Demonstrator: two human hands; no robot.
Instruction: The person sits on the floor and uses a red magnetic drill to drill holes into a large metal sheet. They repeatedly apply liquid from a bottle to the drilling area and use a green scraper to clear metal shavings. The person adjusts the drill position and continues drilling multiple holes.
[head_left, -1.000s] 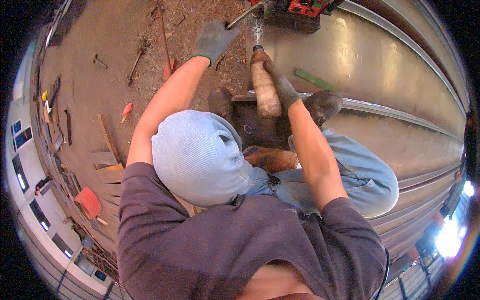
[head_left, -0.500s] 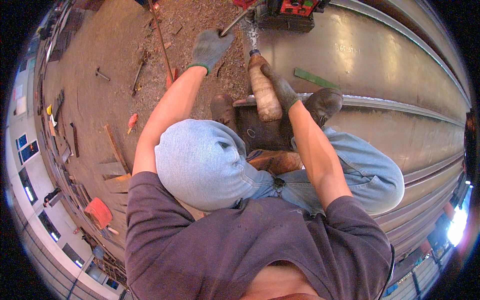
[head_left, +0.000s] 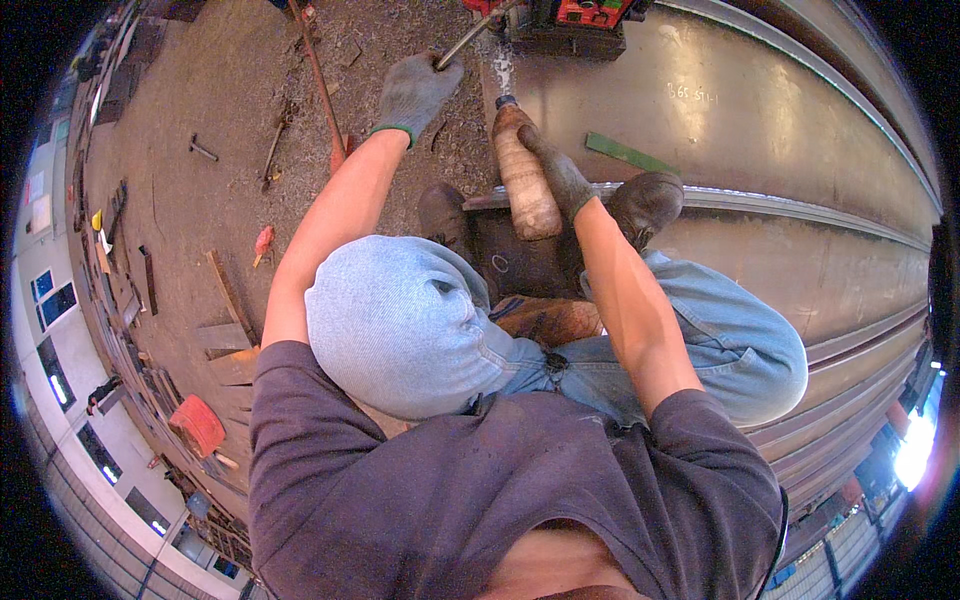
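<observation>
My left hand (head_left: 415, 92), in a grey glove, is closed around a thin metal lever (head_left: 470, 36) that runs up to a red machine (head_left: 582, 14) at the top edge. My right hand (head_left: 556, 168), also gloved, grips a dirty brown plastic bottle (head_left: 524, 185). The bottle is tilted with its dark cap pointing toward the base of the machine. Both arms reach forward over my bent knees in blue jeans (head_left: 400, 320). A whitish splash (head_left: 497, 70) lies on the metal just beyond the bottle's cap.
A long, wide steel beam (head_left: 780, 130) runs to the right, with a green flat strip (head_left: 628, 153) lying on it. My brown boots (head_left: 648, 203) stand at its edge. To the left on the dirt floor are an orange-red bar (head_left: 318, 80), scattered tools (head_left: 203, 150) and wood scraps (head_left: 228, 335).
My head has turned slightly, so the floor at left has shifted in view. Both hands keep their grips in nearly the same places.
</observation>
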